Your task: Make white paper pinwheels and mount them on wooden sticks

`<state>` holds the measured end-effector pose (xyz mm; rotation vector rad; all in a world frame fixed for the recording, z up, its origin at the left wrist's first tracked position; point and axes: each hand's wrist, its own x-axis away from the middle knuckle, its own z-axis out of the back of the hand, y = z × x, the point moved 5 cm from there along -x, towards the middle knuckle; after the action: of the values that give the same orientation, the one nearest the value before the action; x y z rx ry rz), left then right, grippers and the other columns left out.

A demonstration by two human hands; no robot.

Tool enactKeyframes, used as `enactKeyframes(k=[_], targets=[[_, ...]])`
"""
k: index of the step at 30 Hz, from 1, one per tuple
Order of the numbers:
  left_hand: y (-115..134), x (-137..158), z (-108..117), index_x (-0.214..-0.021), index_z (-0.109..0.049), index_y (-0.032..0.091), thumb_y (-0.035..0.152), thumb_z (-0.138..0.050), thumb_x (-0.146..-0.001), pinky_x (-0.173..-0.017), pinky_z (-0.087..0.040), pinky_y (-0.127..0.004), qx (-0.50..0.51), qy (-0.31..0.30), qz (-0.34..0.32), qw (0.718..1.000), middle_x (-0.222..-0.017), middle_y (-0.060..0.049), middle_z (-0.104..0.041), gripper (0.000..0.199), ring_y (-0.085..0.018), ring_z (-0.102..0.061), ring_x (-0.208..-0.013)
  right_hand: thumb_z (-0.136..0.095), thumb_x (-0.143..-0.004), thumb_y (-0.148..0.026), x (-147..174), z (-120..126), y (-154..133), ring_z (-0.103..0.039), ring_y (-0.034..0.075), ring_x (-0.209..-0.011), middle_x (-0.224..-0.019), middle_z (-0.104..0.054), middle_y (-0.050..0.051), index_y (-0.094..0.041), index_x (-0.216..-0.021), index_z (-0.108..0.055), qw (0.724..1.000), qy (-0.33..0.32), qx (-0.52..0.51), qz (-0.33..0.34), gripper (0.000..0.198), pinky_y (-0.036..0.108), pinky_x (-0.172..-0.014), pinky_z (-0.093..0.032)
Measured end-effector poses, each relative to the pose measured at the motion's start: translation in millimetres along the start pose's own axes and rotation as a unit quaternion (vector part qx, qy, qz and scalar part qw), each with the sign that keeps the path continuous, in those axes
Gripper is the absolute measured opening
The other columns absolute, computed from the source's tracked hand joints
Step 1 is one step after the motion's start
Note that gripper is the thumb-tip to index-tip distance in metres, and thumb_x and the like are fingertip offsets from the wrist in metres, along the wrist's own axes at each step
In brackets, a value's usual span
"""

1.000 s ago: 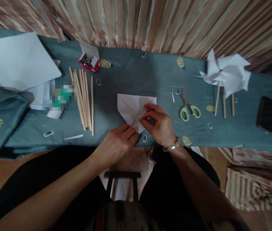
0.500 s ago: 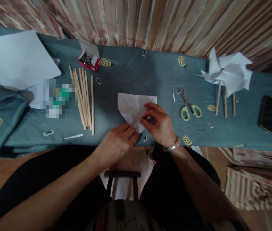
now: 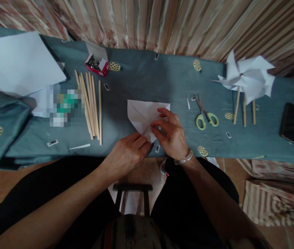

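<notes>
While the left hand (image 3: 127, 154) pins the near corner of the white paper square (image 3: 144, 116) to the surface (image 3: 162, 77), the right hand (image 3: 171, 135) has lifted its fingers slightly — now pinching a folded flap toward the centre — so the fold is barely further along.

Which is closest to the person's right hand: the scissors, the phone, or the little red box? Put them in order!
From the right hand, in the head view:
1. Scissors, just to its right.
2. Red box, far side of the table, up and to the left.
3. Phone, at the table's far right end.
</notes>
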<state>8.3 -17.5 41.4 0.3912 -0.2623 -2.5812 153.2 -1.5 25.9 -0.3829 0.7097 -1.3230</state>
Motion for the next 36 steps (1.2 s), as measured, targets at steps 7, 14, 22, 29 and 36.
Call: enactKeyframes(k=[7,14,22,29,36], targets=[[1,0,1,-0.093,-0.066,0.011,0.015,-0.055,-0.093,-0.068,-0.055,-0.032,0.006,-0.014,0.002,1.000,-0.088,-0.007,-0.067,0.011,-0.021,-0.062,-0.081,-0.051,-0.092,-0.020,2,-2,-7,-0.052,0.029,-0.118,-0.138,-0.052,0.008,-0.024,-0.098,-0.072,0.998,-0.037,0.035,0.026,0.022,0.052,-0.102,-0.046],[1,0,1,-0.089,-0.066,0.012,0.015,-0.054,-0.094,-0.067,-0.054,-0.030,0.005,-0.004,0.003,1.000,-0.086,-0.006,-0.067,0.014,-0.020,-0.061,-0.080,-0.046,-0.089,-0.012,7,-8,-12,-0.048,0.032,-0.125,-0.141,-0.054,0.009,-0.024,-0.105,-0.067,0.993,-0.063,0.089,0.048,0.029,0.054,-0.099,-0.044],[-2,-4,9,-0.088,-0.065,0.013,0.017,-0.050,-0.096,-0.067,-0.054,-0.028,0.017,0.039,0.018,0.999,-0.085,-0.006,-0.067,0.017,-0.017,-0.062,-0.077,-0.047,-0.089,-0.009,6,-16,-11,-0.048,0.030,-0.128,-0.140,-0.057,0.009,-0.023,-0.099,-0.067,0.994,-0.052,0.081,0.051,0.026,0.049,-0.102,-0.044],[0,-6,2,-0.110,-0.062,0.012,0.017,-0.050,-0.096,-0.079,-0.058,-0.034,0.017,0.043,0.014,0.999,-0.104,-0.010,-0.068,0.019,-0.020,-0.064,-0.092,-0.045,-0.086,-0.008,-1,-1,-8,-0.056,0.025,-0.120,-0.133,-0.061,0.009,-0.022,-0.098,-0.071,0.999,-0.030,0.000,0.038,0.031,0.047,-0.103,-0.048],[-2,-4,-4,-0.112,-0.062,0.007,0.010,-0.058,-0.090,-0.082,-0.059,-0.036,0.005,0.031,0.001,0.999,-0.110,-0.012,-0.068,0.022,-0.023,-0.064,-0.094,-0.043,-0.088,-0.012,-27,22,23,-0.061,0.025,-0.120,-0.125,-0.068,0.011,-0.019,-0.105,-0.070,1.000,0.030,-0.006,-0.003,0.033,0.047,-0.107,-0.047]])
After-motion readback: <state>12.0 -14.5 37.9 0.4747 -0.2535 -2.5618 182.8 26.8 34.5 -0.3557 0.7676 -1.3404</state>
